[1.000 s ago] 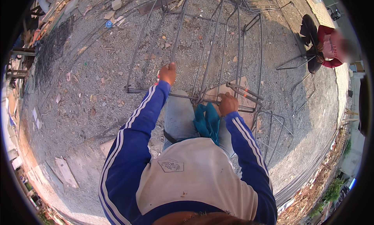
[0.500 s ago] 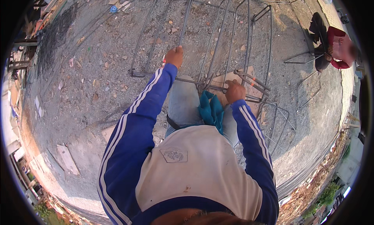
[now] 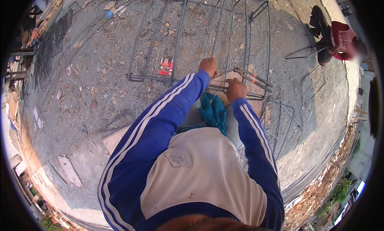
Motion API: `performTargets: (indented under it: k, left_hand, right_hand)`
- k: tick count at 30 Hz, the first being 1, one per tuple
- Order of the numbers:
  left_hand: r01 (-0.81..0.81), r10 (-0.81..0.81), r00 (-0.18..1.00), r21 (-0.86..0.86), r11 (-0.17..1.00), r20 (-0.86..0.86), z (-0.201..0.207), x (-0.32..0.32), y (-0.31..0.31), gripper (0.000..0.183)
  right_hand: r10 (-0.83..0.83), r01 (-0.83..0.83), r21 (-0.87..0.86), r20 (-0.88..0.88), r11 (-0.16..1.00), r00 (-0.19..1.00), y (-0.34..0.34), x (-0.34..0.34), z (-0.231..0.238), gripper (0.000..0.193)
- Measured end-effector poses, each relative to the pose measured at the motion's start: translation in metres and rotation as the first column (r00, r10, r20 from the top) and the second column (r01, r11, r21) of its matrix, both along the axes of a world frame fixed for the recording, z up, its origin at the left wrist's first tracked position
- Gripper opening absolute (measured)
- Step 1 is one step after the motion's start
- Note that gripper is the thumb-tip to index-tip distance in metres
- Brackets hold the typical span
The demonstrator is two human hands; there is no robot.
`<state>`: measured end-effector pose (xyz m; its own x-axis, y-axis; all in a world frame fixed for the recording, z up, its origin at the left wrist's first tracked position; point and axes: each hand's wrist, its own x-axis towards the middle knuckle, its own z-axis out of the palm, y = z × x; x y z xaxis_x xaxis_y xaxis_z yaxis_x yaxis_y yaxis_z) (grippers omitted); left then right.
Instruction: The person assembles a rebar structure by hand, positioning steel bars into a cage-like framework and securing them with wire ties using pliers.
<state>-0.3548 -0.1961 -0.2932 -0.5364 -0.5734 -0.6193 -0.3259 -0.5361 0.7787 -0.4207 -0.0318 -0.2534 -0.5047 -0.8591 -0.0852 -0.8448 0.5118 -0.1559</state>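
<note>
A frame of grey steel rods [image 3: 182, 35] lies on the gravel in front of me. My left hand [image 3: 208, 67] is closed round one of its long rods near the close cross bar. Just right of it, my right hand [image 3: 236, 90] is bent with fingers pressed together at the cross bar; what they pinch is hidden. Steel pincers [image 3: 256, 79] with orange marks on the handles rest across the rods beside my right hand. A teal cloth [image 3: 213, 111] hangs between my legs, below both hands.
A red packet [image 3: 165, 66] lies inside the frame at left. Flat boards [image 3: 69, 171] and rubble are scattered over the gravel. More bent rods [image 3: 284, 119] stand at right. Another person [image 3: 340, 39] in a red top crouches at far right beside a rod frame.
My left hand has let go of one rod and shifted right to another, close to my right hand. The red packet now shows fully. My right hand stays at the cross bar.
</note>
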Motion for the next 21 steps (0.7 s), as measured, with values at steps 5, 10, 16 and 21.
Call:
performTargets:
  k: [5,10,16,21]
  left_hand:
    - [-0.127,0.134,0.99,-0.148,0.981,0.038,0.002,0.002,0.011,0.048]
    - [-0.173,0.186,0.981,-0.186,0.967,0.055,0.009,0.01,0.013,0.046]
    - [-0.242,0.246,0.969,-0.093,0.966,0.032,0.014,0.01,0.01,0.045]
    - [-0.164,0.168,0.986,-0.125,0.979,0.022,0.008,0.009,0.006,0.045]
  right_hand:
    - [0.002,-0.001,-0.042,0.016,0.999,1.0,0.004,-0.002,0.002,0.027]
    - [-0.001,0.003,-0.034,0.051,0.999,0.999,0.001,0.001,0.005,0.028]
    - [0.023,-0.021,-0.055,0.04,0.998,0.999,0.0,-0.001,0.004,0.029]
    - [0.024,-0.019,-0.108,0.051,0.994,0.998,0.001,-0.001,0.001,0.028]
